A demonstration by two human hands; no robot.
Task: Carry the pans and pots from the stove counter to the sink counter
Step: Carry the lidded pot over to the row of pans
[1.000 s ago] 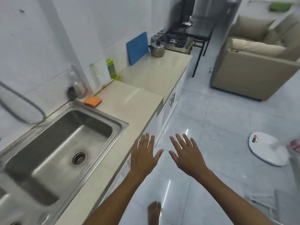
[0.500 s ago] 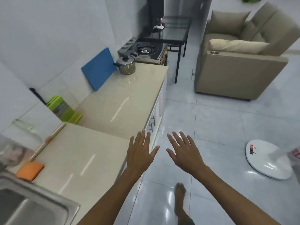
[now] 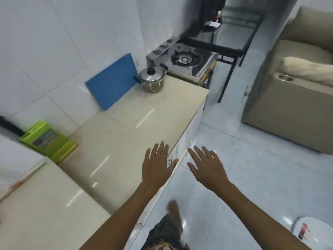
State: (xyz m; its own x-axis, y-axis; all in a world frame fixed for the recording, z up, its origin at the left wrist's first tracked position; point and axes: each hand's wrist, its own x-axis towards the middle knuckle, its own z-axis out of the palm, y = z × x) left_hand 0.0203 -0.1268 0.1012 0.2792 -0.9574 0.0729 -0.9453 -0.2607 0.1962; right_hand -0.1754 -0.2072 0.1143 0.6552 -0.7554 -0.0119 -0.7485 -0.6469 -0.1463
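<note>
A steel pot with a black-knobbed lid and black side handles stands at the far end of the beige counter, beside the gas stove. My left hand hovers over the counter's near edge, fingers spread, holding nothing. My right hand floats over the floor just right of the counter, also spread and empty. Both hands are well short of the pot.
A blue cutting board leans on the tiled wall left of the pot. A green holder stands by the wall. A beige armchair sits at the right, a black-framed glass table behind the stove, a white round base on the floor.
The view has advanced along the counter toward the stove; the sink and orange sponge have left the frame. The pot looks nearer. Both hands stay spread and empty in front of me.
</note>
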